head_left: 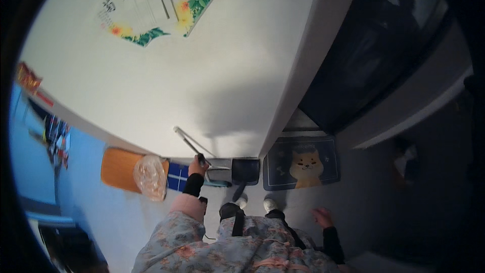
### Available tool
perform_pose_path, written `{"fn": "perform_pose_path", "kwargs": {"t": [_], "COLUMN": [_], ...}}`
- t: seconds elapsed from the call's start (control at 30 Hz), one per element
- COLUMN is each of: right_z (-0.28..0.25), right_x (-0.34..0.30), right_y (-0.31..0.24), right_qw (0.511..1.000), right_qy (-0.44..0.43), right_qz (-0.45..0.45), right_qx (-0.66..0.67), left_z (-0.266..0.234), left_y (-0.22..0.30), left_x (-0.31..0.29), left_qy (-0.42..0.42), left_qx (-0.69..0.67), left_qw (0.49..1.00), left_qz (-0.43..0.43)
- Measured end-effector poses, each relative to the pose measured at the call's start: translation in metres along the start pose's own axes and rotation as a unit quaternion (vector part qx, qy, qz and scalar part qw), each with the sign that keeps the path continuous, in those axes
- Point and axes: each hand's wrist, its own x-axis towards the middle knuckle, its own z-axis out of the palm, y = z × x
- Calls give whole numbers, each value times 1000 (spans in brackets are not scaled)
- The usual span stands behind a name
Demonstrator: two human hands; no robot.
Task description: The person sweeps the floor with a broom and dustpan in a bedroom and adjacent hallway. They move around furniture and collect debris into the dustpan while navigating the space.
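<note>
My left hand is closed around the dark near part of a slim rod, in front of the white wall. The rod is slanting: its long axis goes from my fingers toward the far left, and the pale end points there, away from my body. Its exact kind I cannot tell. On the left of this hand is a brown seat, with a clear plastic bag on its right part. On the right is a doormat with a cartoon animal. My right hand is nearer than this mat; its fingers look bent, but I cannot tell whether they are clenched or released.
</note>
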Motion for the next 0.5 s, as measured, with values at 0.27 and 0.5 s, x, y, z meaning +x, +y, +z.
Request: {"fn": "perform_pose_path", "kwargs": {"t": [0.27, 0.5], "right_z": [5, 124], "right_x": [28, 30], "right_y": [-62, -55], "right_qw": [891, 764], "right_qy": [-430, -607], "right_qz": [0, 97], "right_qx": [-145, -195], "left_z": [-57, -115], "left_y": [-36, 69], "left_x": [-201, -297], "left_qy": [71, 43], "left_qx": [-220, -158], "left_qw": [970, 985], "left_qz": [-71, -44]}}
